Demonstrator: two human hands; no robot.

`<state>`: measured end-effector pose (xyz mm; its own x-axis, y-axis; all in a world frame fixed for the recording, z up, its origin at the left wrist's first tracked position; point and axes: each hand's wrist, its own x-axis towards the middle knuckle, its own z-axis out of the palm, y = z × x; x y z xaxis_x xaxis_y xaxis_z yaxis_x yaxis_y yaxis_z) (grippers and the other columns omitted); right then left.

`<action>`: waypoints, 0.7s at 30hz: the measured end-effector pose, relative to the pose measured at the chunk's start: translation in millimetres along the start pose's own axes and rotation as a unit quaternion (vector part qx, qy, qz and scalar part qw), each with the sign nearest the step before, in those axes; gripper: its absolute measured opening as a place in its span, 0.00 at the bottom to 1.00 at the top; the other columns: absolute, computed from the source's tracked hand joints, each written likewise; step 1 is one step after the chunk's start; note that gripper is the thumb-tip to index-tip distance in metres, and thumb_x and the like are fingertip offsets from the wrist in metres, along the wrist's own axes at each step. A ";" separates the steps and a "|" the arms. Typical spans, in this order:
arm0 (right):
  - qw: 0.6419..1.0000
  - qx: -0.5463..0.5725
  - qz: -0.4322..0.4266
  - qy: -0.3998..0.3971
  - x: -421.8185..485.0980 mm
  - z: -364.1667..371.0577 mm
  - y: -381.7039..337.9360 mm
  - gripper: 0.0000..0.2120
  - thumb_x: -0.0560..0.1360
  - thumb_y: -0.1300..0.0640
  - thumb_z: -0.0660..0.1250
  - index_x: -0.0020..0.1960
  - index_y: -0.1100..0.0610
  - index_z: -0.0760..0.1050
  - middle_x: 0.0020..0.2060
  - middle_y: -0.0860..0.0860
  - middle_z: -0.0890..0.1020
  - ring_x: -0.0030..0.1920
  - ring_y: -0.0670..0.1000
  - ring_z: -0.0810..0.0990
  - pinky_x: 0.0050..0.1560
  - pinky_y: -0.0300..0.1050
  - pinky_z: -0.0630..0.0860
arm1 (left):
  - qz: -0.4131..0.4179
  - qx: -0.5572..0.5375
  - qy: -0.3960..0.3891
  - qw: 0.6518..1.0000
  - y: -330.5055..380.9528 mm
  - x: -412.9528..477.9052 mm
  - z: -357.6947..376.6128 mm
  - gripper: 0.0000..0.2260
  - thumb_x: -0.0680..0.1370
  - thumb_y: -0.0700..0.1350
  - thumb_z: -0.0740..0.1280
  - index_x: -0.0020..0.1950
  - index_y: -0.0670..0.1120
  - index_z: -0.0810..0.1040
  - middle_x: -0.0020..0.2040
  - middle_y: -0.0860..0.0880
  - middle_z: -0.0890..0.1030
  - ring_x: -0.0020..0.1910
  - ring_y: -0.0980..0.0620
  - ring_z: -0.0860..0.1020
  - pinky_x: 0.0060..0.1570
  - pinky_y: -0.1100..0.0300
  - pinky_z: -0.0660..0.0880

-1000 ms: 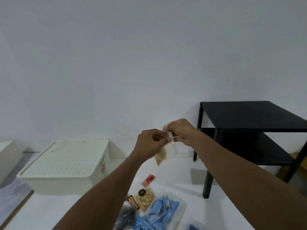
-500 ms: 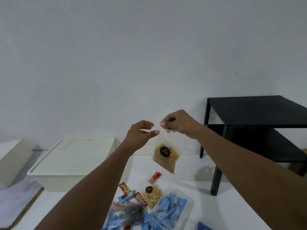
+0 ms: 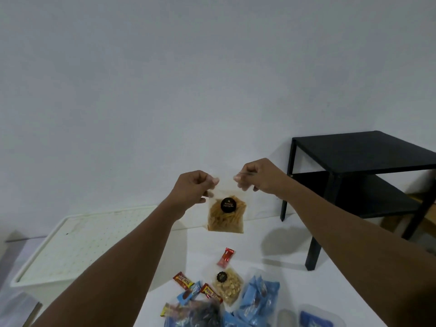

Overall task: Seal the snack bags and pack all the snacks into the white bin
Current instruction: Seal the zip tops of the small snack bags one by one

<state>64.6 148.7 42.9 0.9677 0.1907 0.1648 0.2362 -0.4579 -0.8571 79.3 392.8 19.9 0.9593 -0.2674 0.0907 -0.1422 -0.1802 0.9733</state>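
Observation:
A clear snack bag (image 3: 225, 214) of orange sticks with a round black label hangs in the air in front of me. My left hand (image 3: 193, 185) pinches its top left corner and my right hand (image 3: 257, 177) pinches its top right corner. The white bin (image 3: 47, 277) stands on the floor at the left with its perforated lid on. More snacks lie on the white surface below: a clear bag of pale nuts (image 3: 228, 286), a red candy (image 3: 226, 257), small red wrapped bars (image 3: 183, 280), and a bag of blue packets (image 3: 258, 300).
A black two-shelf side table (image 3: 363, 175) stands at the right against the white wall. A dark-filled bag (image 3: 200, 313) and a clear tub with blue contents (image 3: 316, 320) lie at the bottom edge.
My hands have spread apart along the bag's top. At 0.5 s ago my left hand had let go; now it pinches the left corner again, and the bag hangs flat and upright.

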 end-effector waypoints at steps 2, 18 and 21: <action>1.000 -0.001 0.013 -0.008 -0.2 7.0 0.2 0.13 0.74 0.50 0.75 0.46 0.61 0.83 0.40 0.52 0.88 0.39 0.47 0.86 0.38 0.41 0.76 | 0.009 0.023 -0.012 1.000 -3.3 4.0 -7.8 0.12 0.71 0.58 0.77 0.45 0.51 0.83 0.45 0.52 0.86 0.43 0.54 0.85 0.41 0.60 0.77; 0.992 0.040 0.119 0.002 45.2 11.5 73.2 0.15 0.74 0.50 0.75 0.47 0.63 0.81 0.42 0.53 0.88 0.41 0.47 0.86 0.41 0.42 0.75 | -0.026 0.011 0.012 1.000 -73.4 77.1 17.8 0.08 0.75 0.49 0.76 0.43 0.45 0.84 0.40 0.46 0.86 0.38 0.52 0.86 0.34 0.62 0.76; 0.984 0.064 0.163 0.018 65.6 12.3 121.3 0.08 0.74 0.52 0.75 0.46 0.56 0.84 0.42 0.53 0.88 0.41 0.44 0.84 0.41 0.41 0.74 | -0.075 0.026 0.007 0.997 -103.2 102.9 37.5 0.07 0.74 0.48 0.76 0.43 0.45 0.84 0.39 0.46 0.86 0.37 0.51 0.86 0.35 0.61 0.77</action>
<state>155.7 116.3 -56.3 0.9932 0.0201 -0.1145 -0.0987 -0.3753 -0.9216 183.6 348.4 -79.1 0.9740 -0.2206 -0.0512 -0.0094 -0.2656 0.9640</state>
